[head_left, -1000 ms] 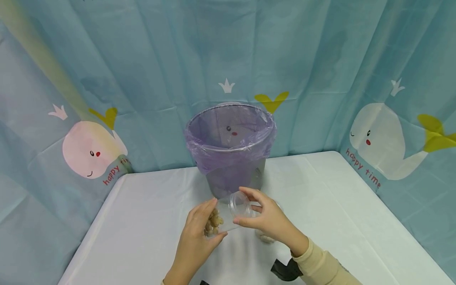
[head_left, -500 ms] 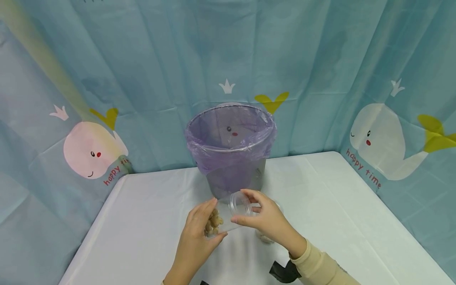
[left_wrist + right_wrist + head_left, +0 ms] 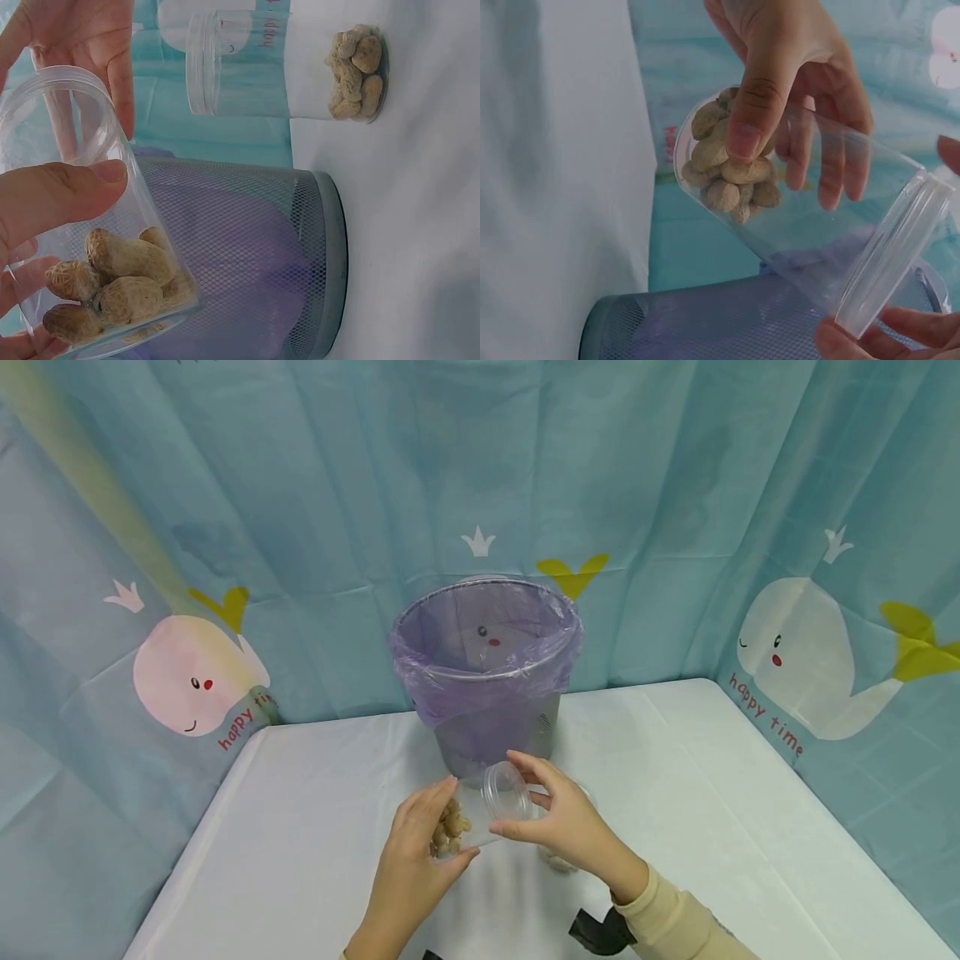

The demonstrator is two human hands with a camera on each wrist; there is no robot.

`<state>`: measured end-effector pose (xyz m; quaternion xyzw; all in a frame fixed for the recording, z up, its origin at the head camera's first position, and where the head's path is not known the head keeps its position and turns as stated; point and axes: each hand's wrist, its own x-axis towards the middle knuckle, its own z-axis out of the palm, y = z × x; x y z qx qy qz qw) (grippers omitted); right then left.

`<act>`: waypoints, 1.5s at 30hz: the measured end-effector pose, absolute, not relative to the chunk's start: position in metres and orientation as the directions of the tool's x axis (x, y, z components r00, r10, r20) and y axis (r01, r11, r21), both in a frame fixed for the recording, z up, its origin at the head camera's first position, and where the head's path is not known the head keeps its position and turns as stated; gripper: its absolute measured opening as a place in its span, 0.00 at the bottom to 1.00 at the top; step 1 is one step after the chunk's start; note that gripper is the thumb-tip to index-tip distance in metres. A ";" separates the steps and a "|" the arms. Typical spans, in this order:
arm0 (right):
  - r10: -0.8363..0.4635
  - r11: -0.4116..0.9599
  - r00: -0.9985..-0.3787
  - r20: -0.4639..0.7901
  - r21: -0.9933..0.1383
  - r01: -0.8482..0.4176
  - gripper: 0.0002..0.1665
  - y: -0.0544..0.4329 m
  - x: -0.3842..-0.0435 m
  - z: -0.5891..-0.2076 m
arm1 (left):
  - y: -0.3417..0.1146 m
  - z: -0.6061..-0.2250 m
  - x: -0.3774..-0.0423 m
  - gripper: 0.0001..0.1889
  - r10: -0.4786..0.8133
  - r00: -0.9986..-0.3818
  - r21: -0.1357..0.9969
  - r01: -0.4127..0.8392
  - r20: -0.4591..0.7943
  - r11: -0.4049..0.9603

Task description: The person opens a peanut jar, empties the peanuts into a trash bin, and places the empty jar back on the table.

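Note:
My left hand (image 3: 412, 852) grips a clear plastic jar (image 3: 478, 818), tipped on its side with its top toward the right. Unshelled peanuts (image 3: 720, 169) lie gathered at the jar's base end, near the left thumb. At the other end sits a clear screw lid (image 3: 892, 259), and the fingertips and thumb of my right hand (image 3: 558, 810) hold it by its edge. Behind the right hand, a second clear jar (image 3: 255, 67) stands upright on the table with peanuts in its bottom; the head view shows only a bit of it.
A mesh waste bin (image 3: 487, 735) lined with a purple bag (image 3: 480, 689) stands just beyond the hands on the white table (image 3: 300, 827). Blue whale-print curtain (image 3: 337, 527) surrounds the table at the back and sides. A black strap (image 3: 602, 932) is by the right sleeve.
The right hand dips slightly and comes back up, its fingers shifting a little on the lid's edge. The left hand and the jar stay nearly still.

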<state>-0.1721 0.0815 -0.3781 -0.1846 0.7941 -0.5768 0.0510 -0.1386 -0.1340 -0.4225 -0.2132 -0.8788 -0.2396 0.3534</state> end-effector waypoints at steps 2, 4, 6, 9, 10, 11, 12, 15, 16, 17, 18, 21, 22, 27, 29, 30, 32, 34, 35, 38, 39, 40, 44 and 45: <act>-0.325 0.285 -0.938 0.122 -0.933 -0.220 0.53 0.080 -0.172 -0.377 | -0.133 -0.422 -0.139 0.59 0.207 -0.656 0.270 0.549 0.726 0.791; -0.297 0.308 -0.949 0.108 -0.930 -0.202 0.52 0.079 -0.172 -0.377 | -0.133 -0.422 -0.139 0.58 0.207 -0.653 0.270 0.552 0.729 0.789; -0.274 0.328 -0.957 0.093 -0.927 -0.183 0.51 0.078 -0.172 -0.377 | -0.133 -0.422 -0.139 0.58 0.207 -0.652 0.272 0.554 0.729 0.787; -0.262 0.341 -0.962 0.078 -0.925 -0.168 0.48 0.078 -0.171 -0.377 | -0.133 -0.423 -0.139 0.57 0.207 -0.653 0.271 0.552 0.728 0.789; -0.264 0.340 -0.961 0.077 -0.925 -0.167 0.47 0.079 -0.171 -0.377 | -0.133 -0.423 -0.139 0.57 0.208 -0.655 0.270 0.550 0.726 0.790; -0.268 0.336 -0.960 0.078 -0.927 -0.169 0.47 0.079 -0.171 -0.377 | -0.133 -0.423 -0.139 0.58 0.208 -0.657 0.270 0.548 0.725 0.792; -0.274 0.333 -0.958 0.082 -0.927 -0.174 0.47 0.079 -0.171 -0.377 | -0.133 -0.423 -0.139 0.57 0.207 -0.658 0.268 0.546 0.724 0.794; -0.293 0.323 -0.951 0.094 -0.927 -0.192 0.47 0.081 -0.171 -0.377 | -0.133 -0.423 -0.139 0.57 0.208 -0.660 0.268 0.543 0.721 0.796; -0.299 0.321 -0.949 0.099 -0.926 -0.198 0.47 0.081 -0.171 -0.377 | -0.133 -0.423 -0.139 0.57 0.208 -0.660 0.268 0.544 0.722 0.795; -0.304 0.319 -0.947 0.104 -0.925 -0.204 0.47 0.081 -0.171 -0.377 | -0.133 -0.423 -0.139 0.57 0.208 -0.659 0.268 0.544 0.723 0.795; -0.309 0.318 -0.945 0.108 -0.924 -0.210 0.47 0.081 -0.171 -0.377 | -0.133 -0.423 -0.139 0.57 0.207 -0.659 0.269 0.545 0.723 0.794; -0.321 0.311 -0.940 0.119 -0.924 -0.224 0.46 0.082 -0.171 -0.377 | -0.134 -0.423 -0.139 0.57 0.205 -0.663 0.274 0.543 0.720 0.794; -0.324 0.309 -0.938 0.122 -0.924 -0.227 0.46 0.082 -0.171 -0.377 | -0.134 -0.424 -0.139 0.58 0.203 -0.665 0.277 0.542 0.719 0.793; -0.351 0.292 -0.926 0.138 -0.923 -0.249 0.47 0.083 -0.170 -0.377 | -0.134 -0.424 -0.138 0.59 0.195 -0.680 0.293 0.532 0.706 0.794; -0.361 0.288 -0.921 0.147 -0.922 -0.260 0.47 0.084 -0.170 -0.377 | -0.134 -0.424 -0.137 0.59 0.195 -0.684 0.297 0.532 0.703 0.793; -0.366 0.285 -0.918 0.151 -0.921 -0.265 0.47 0.084 -0.170 -0.377 | -0.134 -0.424 -0.137 0.59 0.195 -0.683 0.298 0.533 0.704 0.792; -0.373 0.280 -0.915 0.156 -0.921 -0.271 0.47 0.084 -0.170 -0.377 | -0.134 -0.424 -0.137 0.59 0.196 -0.683 0.300 0.536 0.704 0.789; -0.379 0.273 -0.912 0.157 -0.923 -0.272 0.46 0.085 -0.170 -0.377 | -0.135 -0.424 -0.137 0.59 0.200 -0.685 0.301 0.537 0.701 0.788; -0.383 0.269 -0.910 0.158 -0.924 -0.274 0.46 0.085 -0.170 -0.378 | -0.135 -0.424 -0.137 0.59 0.203 -0.687 0.300 0.537 0.698 0.788; -0.393 0.258 -0.904 0.166 -0.924 -0.282 0.46 0.086 -0.170 -0.378 | -0.136 -0.423 -0.137 0.58 0.215 -0.691 0.296 0.541 0.690 0.788; -0.397 0.254 -0.902 0.171 -0.924 -0.287 0.46 0.086 -0.170 -0.378 | -0.136 -0.423 -0.137 0.58 0.218 -0.692 0.295 0.542 0.689 0.787; -0.400 0.251 -0.899 0.176 -0.923 -0.292 0.46 0.086 -0.170 -0.378 | -0.136 -0.423 -0.138 0.58 0.220 -0.692 0.294 0.543 0.687 0.787; -0.415 0.237 -0.889 0.195 -0.920 -0.312 0.46 0.087 -0.170 -0.378 | -0.137 -0.424 -0.138 0.58 0.229 -0.685 0.290 0.553 0.692 0.781; -0.421 0.232 -0.886 0.196 -0.921 -0.314 0.46 0.088 -0.170 -0.378 | -0.137 -0.424 -0.138 0.58 0.230 -0.684 0.289 0.555 0.692 0.780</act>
